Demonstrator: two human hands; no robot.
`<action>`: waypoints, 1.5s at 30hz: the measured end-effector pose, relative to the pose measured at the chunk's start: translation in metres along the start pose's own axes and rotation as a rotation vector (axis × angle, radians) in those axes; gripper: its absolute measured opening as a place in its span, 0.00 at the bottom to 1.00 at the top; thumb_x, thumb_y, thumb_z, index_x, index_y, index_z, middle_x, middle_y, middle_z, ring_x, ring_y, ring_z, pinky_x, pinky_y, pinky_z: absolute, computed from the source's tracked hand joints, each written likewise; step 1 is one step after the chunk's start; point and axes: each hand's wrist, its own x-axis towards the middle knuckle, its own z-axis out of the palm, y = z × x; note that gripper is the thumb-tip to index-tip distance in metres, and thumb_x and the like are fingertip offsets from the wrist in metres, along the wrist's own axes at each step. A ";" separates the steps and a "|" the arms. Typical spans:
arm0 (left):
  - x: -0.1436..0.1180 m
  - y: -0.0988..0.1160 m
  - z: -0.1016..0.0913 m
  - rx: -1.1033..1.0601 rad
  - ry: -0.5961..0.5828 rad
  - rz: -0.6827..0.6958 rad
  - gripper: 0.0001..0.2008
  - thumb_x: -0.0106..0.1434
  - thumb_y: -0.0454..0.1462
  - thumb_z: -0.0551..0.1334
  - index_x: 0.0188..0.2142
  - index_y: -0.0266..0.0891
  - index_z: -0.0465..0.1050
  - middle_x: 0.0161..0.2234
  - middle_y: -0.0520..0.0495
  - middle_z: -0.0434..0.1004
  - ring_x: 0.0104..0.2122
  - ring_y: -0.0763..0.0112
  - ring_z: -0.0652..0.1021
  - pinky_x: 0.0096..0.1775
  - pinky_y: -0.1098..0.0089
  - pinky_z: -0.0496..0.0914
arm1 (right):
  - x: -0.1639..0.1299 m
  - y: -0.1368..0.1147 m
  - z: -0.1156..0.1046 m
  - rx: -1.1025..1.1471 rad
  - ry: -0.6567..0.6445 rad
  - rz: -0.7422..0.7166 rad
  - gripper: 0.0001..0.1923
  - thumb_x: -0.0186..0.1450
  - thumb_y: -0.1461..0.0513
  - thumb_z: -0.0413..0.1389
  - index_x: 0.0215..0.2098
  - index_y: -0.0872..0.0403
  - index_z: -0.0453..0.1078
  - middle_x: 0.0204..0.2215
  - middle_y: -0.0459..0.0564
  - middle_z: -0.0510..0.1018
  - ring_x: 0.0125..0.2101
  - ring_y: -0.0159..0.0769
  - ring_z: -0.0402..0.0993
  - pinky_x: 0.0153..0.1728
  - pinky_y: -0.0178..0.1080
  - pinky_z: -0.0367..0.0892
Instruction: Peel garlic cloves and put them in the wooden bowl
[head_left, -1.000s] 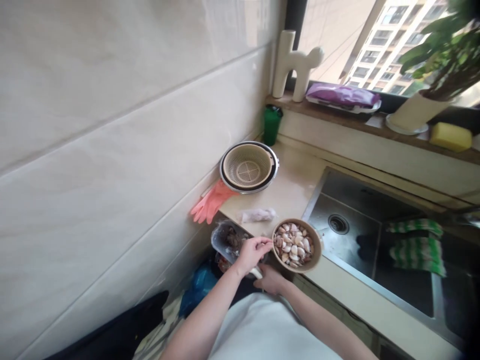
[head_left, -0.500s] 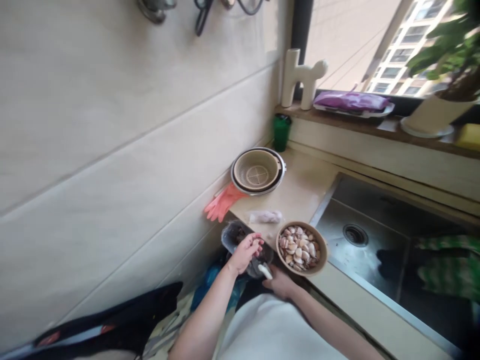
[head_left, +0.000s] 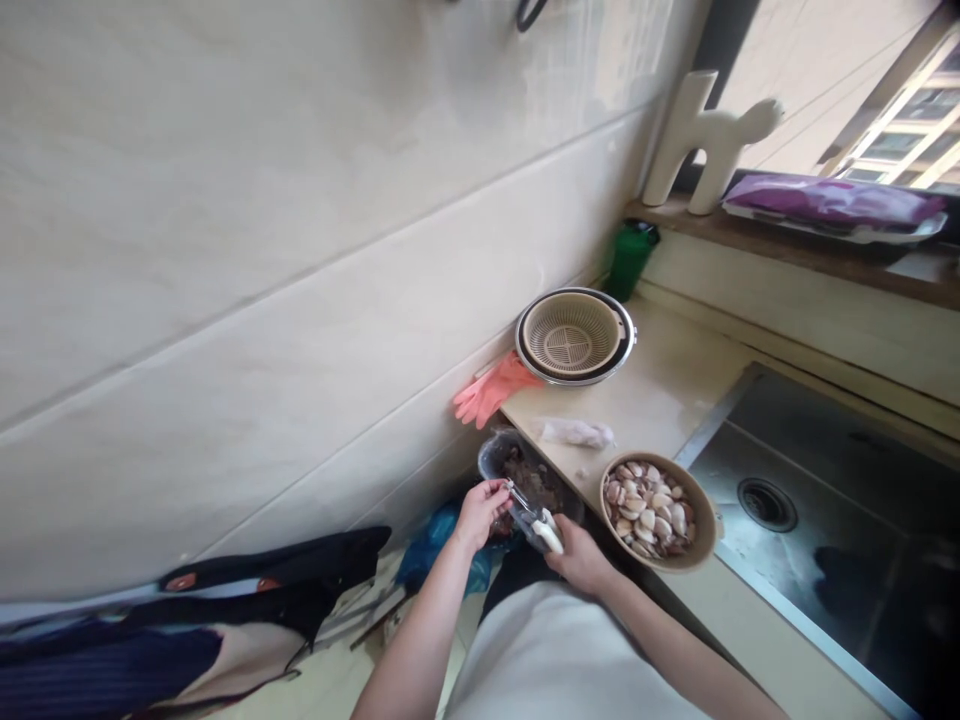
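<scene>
My left hand (head_left: 484, 512) is closed in a pinch over the bin, with a small pale piece, apparently a garlic clove (head_left: 510, 486), at its fingertips. White-handled scissors (head_left: 548, 532) are held by my right hand (head_left: 581, 556), their metal blades pointing up and left to the pinched piece. Under both hands is a lined waste bin (head_left: 491, 455) with brownish scraps inside. To the right, on the counter edge, a tan bowl (head_left: 703, 553) holds many unpeeled garlic cloves (head_left: 649, 508). The exact contact between blades and clove is too small to make out.
On the counter (head_left: 675, 345) lie a clear plastic bag (head_left: 576, 432), pink rubber gloves (head_left: 491, 390) and a tan colander (head_left: 570, 335) in a larger basin. A green container (head_left: 631, 262) stands at the corner. The steel sink (head_left: 799, 470) is at right; a blue bag (head_left: 435, 550) is low left.
The scissors have swung up, and their blades now reach my left fingertips. My left hand has turned into a pinch. The view has shifted left, so the counter things appear farther right.
</scene>
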 end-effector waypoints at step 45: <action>-0.017 0.032 0.074 0.473 -0.582 0.065 0.12 0.54 0.41 0.64 0.37 0.38 0.75 0.28 0.47 0.74 0.27 0.71 0.73 0.31 0.71 0.68 | -0.065 -0.043 -0.116 0.027 0.442 0.184 0.18 0.56 0.54 0.53 0.42 0.52 0.65 0.34 0.49 0.75 0.34 0.42 0.69 0.35 0.39 0.63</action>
